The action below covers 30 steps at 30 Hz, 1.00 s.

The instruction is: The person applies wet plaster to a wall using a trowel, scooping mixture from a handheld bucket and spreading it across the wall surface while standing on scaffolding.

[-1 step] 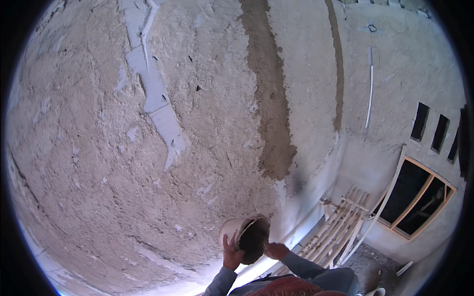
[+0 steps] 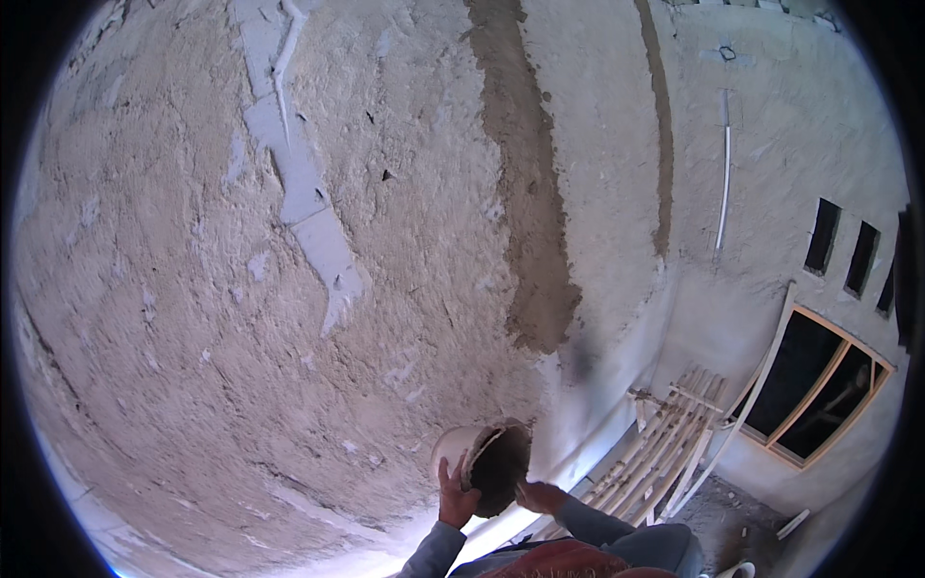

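Observation:
A mortar-crusted bucket [image 2: 457, 447] is tipped on its side against the rough wall, its dark mouth facing right. My left hand [image 2: 457, 496] grips its rim from the lower left, thumb and fingers spread round the edge. At the right side of the mouth, my right hand [image 2: 542, 497] is closed, fingertips at the opening. Whatever it holds there is hidden by the hand and the dark inside. Above the bucket, a broad strip of darker, damp-looking mortar [image 2: 532, 212] runs up the wall.
A narrower dark mortar strip [image 2: 663, 144] lies farther right. Bare pale blocks [image 2: 323, 241] show through the plaster at upper left. To the right stand a platform of wooden poles [image 2: 655, 448], a slanting pole [image 2: 761, 385] and a wood-framed window [image 2: 819, 390]. Rubble [image 2: 727, 511] litters the floor.

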Motion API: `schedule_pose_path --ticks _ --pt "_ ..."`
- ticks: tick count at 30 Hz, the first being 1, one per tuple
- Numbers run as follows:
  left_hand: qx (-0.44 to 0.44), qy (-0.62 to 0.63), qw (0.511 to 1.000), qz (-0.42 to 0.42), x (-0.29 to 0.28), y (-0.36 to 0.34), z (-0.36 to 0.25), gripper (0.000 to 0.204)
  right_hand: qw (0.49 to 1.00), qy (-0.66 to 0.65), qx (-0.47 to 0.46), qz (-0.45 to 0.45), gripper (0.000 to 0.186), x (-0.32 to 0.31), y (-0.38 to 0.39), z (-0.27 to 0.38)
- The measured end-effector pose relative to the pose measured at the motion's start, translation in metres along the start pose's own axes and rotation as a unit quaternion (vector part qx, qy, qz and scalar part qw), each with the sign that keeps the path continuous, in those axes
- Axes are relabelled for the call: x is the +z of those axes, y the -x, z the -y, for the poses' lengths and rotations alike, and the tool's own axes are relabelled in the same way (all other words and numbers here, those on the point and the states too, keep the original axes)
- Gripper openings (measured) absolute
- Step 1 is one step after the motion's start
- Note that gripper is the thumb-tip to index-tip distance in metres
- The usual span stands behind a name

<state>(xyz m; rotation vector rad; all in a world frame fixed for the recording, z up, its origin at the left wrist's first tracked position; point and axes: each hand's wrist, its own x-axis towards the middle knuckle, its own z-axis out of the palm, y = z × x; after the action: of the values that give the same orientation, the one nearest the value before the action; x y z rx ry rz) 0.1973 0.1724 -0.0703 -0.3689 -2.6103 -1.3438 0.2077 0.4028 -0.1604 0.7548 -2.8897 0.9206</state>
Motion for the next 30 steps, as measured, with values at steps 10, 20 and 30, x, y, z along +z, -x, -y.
schedule_pose_path --ticks 10,20,30 --pt "-0.185 0.263 0.947 0.025 0.036 0.027 0.044 0.065 0.515 -0.789 0.234 0.239 0.031 -0.023 0.010 0.030" --pt "0.050 -0.148 0.973 -0.171 -0.033 0.138 0.088 0.054 0.760 -0.609 -0.121 -0.191 0.035 -0.343 -0.105 0.098" --pt "-0.374 0.145 0.821 -0.407 -0.092 0.273 0.109 0.043 0.442 -0.179 -0.396 -0.785 0.038 -0.624 -0.187 0.188"
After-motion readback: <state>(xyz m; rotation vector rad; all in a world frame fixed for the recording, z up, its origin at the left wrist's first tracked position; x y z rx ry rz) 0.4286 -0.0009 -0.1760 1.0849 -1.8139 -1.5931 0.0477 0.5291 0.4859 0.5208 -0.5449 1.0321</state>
